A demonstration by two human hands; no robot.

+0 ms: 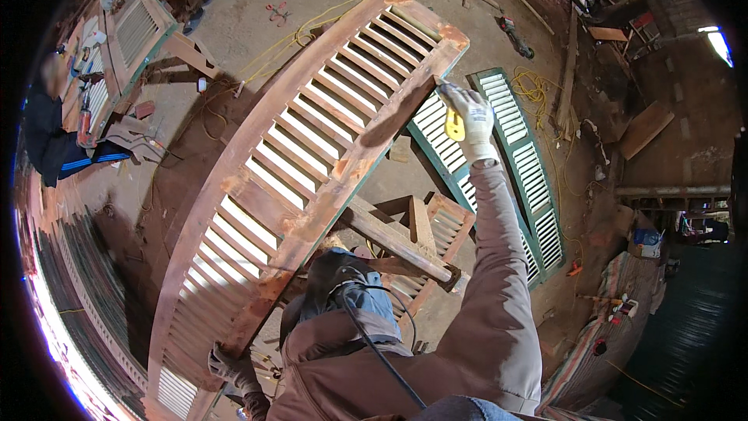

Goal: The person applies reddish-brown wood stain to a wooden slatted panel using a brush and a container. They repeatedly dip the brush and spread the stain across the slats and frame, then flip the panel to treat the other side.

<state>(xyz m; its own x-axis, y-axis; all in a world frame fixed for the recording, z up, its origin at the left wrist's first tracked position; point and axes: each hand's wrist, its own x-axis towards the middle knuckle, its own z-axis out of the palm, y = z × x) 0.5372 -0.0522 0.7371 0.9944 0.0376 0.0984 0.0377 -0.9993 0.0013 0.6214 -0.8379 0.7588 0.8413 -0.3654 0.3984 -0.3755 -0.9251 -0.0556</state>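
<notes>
Shutter (pixel 312 156), a long brown louvred panel, lies propped on a wooden trestle (pixel 397 245), its long axis running from beside the left hand (pixel 226 362) up to the right hand (pixel 467 121). The gloved right hand closes around a yellow scraper (pixel 454 126) at the far corner, pressing it on the frame edge. The left hand wraps over the near edge, seemingly steadying it. A green shutter (pixel 522 171) lies below the right hand.

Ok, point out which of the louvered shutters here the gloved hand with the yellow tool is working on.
The big reddish-brown shutter propped on the sawhorse: the right hand presses its yellow tool at its upper frame. The green-framed shutter lies on the floor beyond, untouched.
</notes>
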